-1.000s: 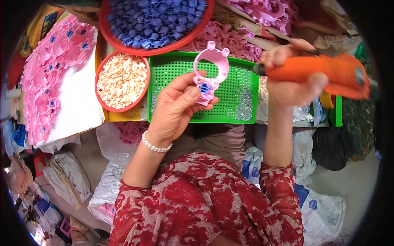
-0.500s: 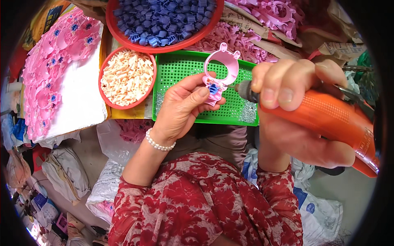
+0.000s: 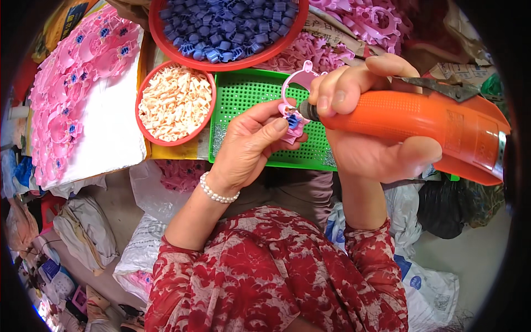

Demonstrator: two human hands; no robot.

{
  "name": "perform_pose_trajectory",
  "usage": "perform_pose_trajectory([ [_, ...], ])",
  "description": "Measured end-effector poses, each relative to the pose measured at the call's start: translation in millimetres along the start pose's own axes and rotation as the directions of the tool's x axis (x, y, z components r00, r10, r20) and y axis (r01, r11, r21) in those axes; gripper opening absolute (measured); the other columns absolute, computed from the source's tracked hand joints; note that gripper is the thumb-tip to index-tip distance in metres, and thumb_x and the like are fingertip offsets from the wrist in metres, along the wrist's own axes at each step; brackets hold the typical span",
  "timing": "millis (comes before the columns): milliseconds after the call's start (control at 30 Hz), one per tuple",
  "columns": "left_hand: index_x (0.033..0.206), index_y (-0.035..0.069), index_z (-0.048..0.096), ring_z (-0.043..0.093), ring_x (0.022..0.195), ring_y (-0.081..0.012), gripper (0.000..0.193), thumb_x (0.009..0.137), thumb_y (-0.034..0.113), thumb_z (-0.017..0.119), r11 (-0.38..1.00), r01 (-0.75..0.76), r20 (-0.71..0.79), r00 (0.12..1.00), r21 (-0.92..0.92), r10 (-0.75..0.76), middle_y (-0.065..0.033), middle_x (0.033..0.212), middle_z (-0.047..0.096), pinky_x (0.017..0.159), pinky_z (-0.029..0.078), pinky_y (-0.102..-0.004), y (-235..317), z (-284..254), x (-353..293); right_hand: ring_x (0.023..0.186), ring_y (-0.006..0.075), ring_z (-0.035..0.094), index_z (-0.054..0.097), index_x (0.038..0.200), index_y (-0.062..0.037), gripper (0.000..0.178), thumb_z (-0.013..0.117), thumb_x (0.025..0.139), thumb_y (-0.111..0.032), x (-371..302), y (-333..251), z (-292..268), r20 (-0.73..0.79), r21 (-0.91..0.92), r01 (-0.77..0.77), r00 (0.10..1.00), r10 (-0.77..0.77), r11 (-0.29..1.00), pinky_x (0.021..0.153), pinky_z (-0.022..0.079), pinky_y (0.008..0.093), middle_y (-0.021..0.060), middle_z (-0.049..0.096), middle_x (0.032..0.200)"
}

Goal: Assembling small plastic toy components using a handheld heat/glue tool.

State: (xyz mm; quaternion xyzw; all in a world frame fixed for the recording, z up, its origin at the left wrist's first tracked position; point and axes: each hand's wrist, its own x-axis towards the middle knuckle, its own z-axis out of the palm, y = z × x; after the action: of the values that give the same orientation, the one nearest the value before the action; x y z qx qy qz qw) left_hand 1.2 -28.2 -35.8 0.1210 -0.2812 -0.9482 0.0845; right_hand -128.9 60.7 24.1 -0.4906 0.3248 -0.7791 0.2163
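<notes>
My left hand (image 3: 249, 141), wearing a beaded bracelet, pinches a pink plastic ring-shaped part (image 3: 296, 137) with small ears between thumb and fingers. A blue piece (image 3: 293, 120) sits in the part's base. My right hand (image 3: 359, 156) grips an orange electric screwdriver (image 3: 426, 117) from the right, its dark nose right against the pink part. The driver's tip is too hidden to tell whether it sits in a screw. Below both hands is a green perforated tray (image 3: 238, 91), with small silvery screws (image 3: 219, 134) in its left corner and more at the right.
A red basin (image 3: 224, 65) of blue pieces stands behind the tray. Left of it is a red basket (image 3: 213, 105) of cream pieces. Farther left, pink parts with blue pieces (image 3: 83, 77) cover a white board (image 3: 110, 127). Pink parts (image 3: 365, 27) lie heaped at back right.
The screwdriver has moved left and slightly up, its nose now close against the pink part. My left hand has barely moved, and the ring has turned, partly behind my right fingers.
</notes>
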Motion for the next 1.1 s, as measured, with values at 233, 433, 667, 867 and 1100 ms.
perform_pose_trajectory([
  [233, 0.12, 0.0, 0.053, 0.062, 0.087, -0.0142, 0.032, 0.091, 0.014, 0.056, 1.0, 0.001, 0.021, 1.0, -0.009, -0.001, -0.0078, 0.102, 0.063, 0.076, 0.053, -0.0268, -1, -3, 0, 0.074, 0.0194, 0.053, 0.044, 0.125, -0.0051, 0.086, 0.049, 0.075, -0.074, 0, 4, 2, -0.005, 0.069, -0.03, 1.0, 0.03, 0.997, 0.072, 0.043, 0.0351, 0.0067, 0.058, 0.083],
  [433, 0.12, -0.001, 0.053, 0.063, 0.088, -0.015, 0.033, 0.092, 0.016, 0.054, 1.0, 0.016, 0.032, 0.999, -0.01, -0.015, -0.0079, 0.102, 0.063, 0.076, 0.055, -0.0268, 1, -2, 0, 0.073, 0.0193, 0.053, 0.044, 0.124, -0.006, 0.086, 0.049, 0.074, -0.075, -1, 8, 3, -0.045, 0.056, -0.038, 0.998, 0.04, 0.998, 0.072, 0.043, 0.0347, 0.0062, 0.058, 0.081],
  [667, 0.12, -0.002, 0.053, 0.063, 0.087, -0.014, 0.033, 0.093, 0.017, 0.053, 1.0, 0.02, 0.03, 0.999, -0.02, -0.019, -0.0077, 0.103, 0.063, 0.077, 0.055, -0.0273, 2, 0, 0, 0.071, 0.0187, 0.052, 0.045, 0.123, -0.0066, 0.088, 0.046, 0.073, -0.078, -1, 7, 4, -0.114, 0.046, -0.062, 0.991, 0.067, 0.997, 0.07, 0.042, 0.0339, 0.0055, 0.057, 0.08],
  [867, 0.12, -0.002, 0.053, 0.063, 0.085, -0.0126, 0.033, 0.093, 0.016, 0.053, 1.0, 0.005, 0.032, 0.999, -0.024, -0.004, -0.007, 0.102, 0.063, 0.079, 0.055, -0.0286, 1, -1, 0, 0.07, 0.0178, 0.053, 0.045, 0.121, -0.005, 0.086, 0.048, 0.073, -0.076, -4, 1, 11, -0.313, -0.074, -0.158, 0.941, 0.128, 0.985, 0.069, 0.043, 0.0332, 0.0056, 0.057, 0.078],
  [1100, 0.117, -0.002, 0.056, 0.062, 0.082, -0.0111, 0.03, 0.093, 0.015, 0.054, 1.0, -0.019, -0.041, 0.999, 0.003, 0.019, -0.0052, 0.098, 0.064, 0.074, 0.054, -0.0258, -3, 0, -1, 0.07, 0.0137, 0.054, 0.046, 0.112, -0.0016, 0.075, 0.064, 0.073, -0.062, 1, 9, 21, -0.254, -0.063, -0.193, 0.952, 0.171, 0.979, 0.063, 0.045, 0.0256, 0.0077, 0.055, 0.077],
])
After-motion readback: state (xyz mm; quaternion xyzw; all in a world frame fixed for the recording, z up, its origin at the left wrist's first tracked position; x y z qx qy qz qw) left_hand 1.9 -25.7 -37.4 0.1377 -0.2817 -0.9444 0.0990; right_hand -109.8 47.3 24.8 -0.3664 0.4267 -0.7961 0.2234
